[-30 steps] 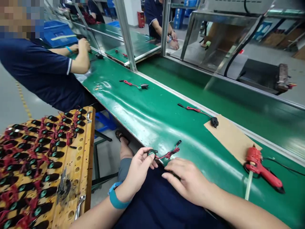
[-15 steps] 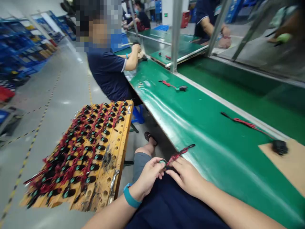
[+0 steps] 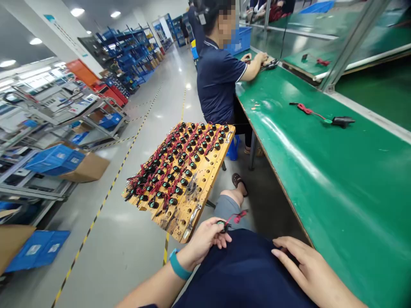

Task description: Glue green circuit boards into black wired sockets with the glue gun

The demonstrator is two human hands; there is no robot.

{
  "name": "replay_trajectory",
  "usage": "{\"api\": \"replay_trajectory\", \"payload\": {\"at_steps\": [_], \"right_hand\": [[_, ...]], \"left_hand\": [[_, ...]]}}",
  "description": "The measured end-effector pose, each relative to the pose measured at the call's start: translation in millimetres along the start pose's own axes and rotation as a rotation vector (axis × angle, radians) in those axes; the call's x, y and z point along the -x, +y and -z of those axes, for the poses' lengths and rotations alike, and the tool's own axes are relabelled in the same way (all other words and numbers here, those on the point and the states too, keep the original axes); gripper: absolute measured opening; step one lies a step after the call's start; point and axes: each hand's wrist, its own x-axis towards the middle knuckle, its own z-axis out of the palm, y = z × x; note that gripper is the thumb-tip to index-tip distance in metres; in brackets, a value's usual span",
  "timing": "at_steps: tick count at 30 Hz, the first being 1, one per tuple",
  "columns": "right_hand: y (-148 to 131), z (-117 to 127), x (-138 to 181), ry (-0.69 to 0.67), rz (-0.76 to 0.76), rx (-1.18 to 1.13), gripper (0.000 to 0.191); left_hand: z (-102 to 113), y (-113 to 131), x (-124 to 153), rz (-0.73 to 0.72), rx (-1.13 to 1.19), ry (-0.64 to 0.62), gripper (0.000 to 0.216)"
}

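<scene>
My left hand, with a blue band at the wrist, pinches a small black round part with a green face over my lap. A red wire bundle trails from that part to the right. My right hand is apart from it, empty, fingers stretched out beside the table edge. To the left, near my left hand, a tilted-looking yellow wooden board has rows of holes. Many similar black parts with green faces and red wires stand in it.
The green table runs along my right, bearing a black plug-shaped piece with a red wire. A seated co-worker works farther along it. Blue bins and trolleys line the floor at left, beyond striped tape.
My right hand has let go of the red wire and moved right, away from my left hand. My left hand keeps the part. The view has swung left.
</scene>
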Motion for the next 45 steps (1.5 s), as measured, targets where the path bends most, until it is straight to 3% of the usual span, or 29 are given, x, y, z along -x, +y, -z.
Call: {"api": "replay_trajectory", "payload": {"at_steps": [7,10,14,17,21,25,27,30,33,34,38,45], "right_hand": [[7.3,-2.1,0.5,-0.046,-0.023,-0.018,0.026],[9.9,-3.3,0.8,-0.052,-0.037,-0.019,0.027],[12.1,-4.1,-0.3,-0.061,-0.050,-0.019,0.029],[12.9,-4.8,0.2,-0.064,-0.057,-0.023,0.030],[1.8,-5.4,-7.9,-0.054,-0.095,-0.075,0.032],[-41.6,-13.7,-57.5,-0.099,0.016,-0.092,0.032],[-74.5,-28.7,-99.0,-0.148,0.152,-0.121,0.047],[-125.9,-70.0,-162.1,-0.284,0.321,-0.247,0.082],[-164.3,-121.5,-203.6,-0.435,0.311,-0.321,0.099],[-172.4,-136.3,-211.7,-0.477,0.303,-0.316,0.090],[-185.2,-166.3,-232.9,-0.587,0.336,-0.212,0.015],[-206.6,-168.6,-306.1,-0.538,0.533,0.109,0.020]], "left_hand": [[63.2,21.5,75.1,-0.104,0.064,0.343,0.041],[91.1,35.2,100.3,-0.102,-0.057,0.535,0.043],[123.0,52.6,114.2,-0.085,-0.289,0.739,0.046],[134.4,64.1,115.8,-0.086,-0.379,0.776,0.046],[132.8,75.9,116.6,-0.138,-0.447,0.734,0.049],[123.8,81.6,120.0,-0.206,-0.450,0.679,0.047],[119.8,81.6,123.0,-0.228,-0.421,0.647,0.046],[118.4,76.6,127.1,-0.239,-0.353,0.599,0.046],[126.2,63.3,127.8,-0.237,-0.219,0.557,0.046],[131.1,56.9,127.0,-0.239,-0.155,0.552,0.046],[157.9,24.0,118.0,-0.247,0.083,0.606,0.040],[193.6,-22.2,69.1,-0.201,0.305,0.870,0.045]]}}
